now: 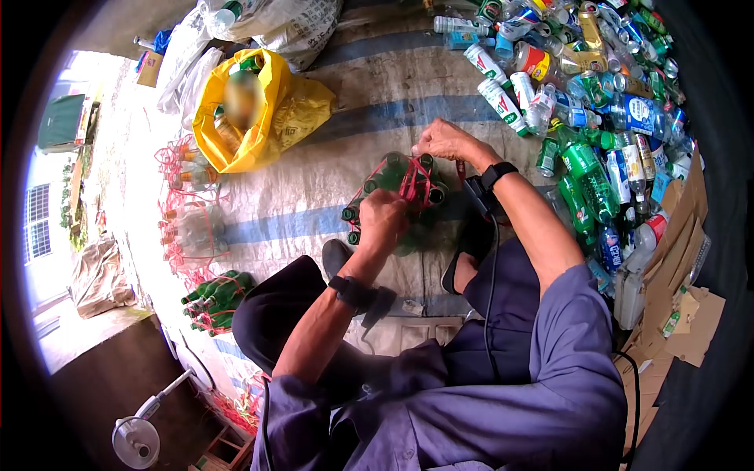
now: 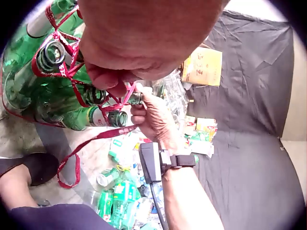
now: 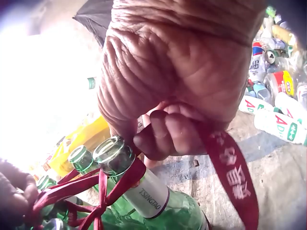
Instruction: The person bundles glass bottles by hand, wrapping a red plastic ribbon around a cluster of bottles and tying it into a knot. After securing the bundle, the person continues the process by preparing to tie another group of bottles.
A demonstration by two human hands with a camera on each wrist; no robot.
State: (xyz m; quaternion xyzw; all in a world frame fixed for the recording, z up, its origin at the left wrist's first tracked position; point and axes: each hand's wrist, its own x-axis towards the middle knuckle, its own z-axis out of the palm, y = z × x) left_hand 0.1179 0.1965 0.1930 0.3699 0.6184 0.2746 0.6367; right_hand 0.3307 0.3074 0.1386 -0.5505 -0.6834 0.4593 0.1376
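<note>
A cluster of green glass bottles [image 3: 153,194] stands upright between the person's legs, necks up, one label reading TSINGTAO. Red printed ribbon [image 3: 235,184] is looped around the necks and crosses between them. My right hand [image 1: 449,143] pinches the ribbon with curled fingers beside a bottle neck at the far side, and a loose tail hangs from it. Low over the near necks, my left hand [image 1: 382,220] has its fingers curled on the ribbon; its fingertips are partly hidden in the left wrist view, where the right hand [image 2: 156,117] shows beyond.
A yellow sack [image 1: 294,110] with bottles stands at the upper left. Tied bundles of green bottles [image 1: 220,298] and clear bottles [image 1: 200,228] line the left side. Loose cans and plastic bottles [image 1: 585,169] pile up at the right, near flattened cardboard [image 1: 667,271].
</note>
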